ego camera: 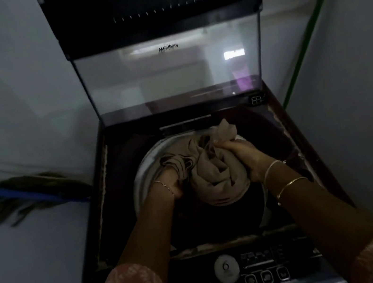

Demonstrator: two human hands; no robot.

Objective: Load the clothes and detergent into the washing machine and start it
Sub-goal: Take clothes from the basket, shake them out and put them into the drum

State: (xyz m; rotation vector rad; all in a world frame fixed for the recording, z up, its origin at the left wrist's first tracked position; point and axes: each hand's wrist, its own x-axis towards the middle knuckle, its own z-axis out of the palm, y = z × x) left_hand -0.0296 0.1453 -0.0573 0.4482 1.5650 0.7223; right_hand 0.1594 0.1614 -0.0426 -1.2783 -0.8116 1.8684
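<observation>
A dark top-loading washing machine [107, 205] stands below me with its glass lid [168, 74] raised upright at the back. A bundled beige cloth [214, 176] hangs over the round drum opening [145, 168]. My left hand [171, 183] grips the cloth's left side, partly hidden by folds. My right hand [245, 156] grips the cloth's upper right part, fingers curled round it. The drum's inside below the cloth is dark. No detergent is in view.
The control panel [253, 271] with a round dial and several buttons lies along the near edge. A broom with a blue handle [22, 192] leans at the left wall. A green pipe [306, 35] runs up the right wall. Pale walls close in on both sides.
</observation>
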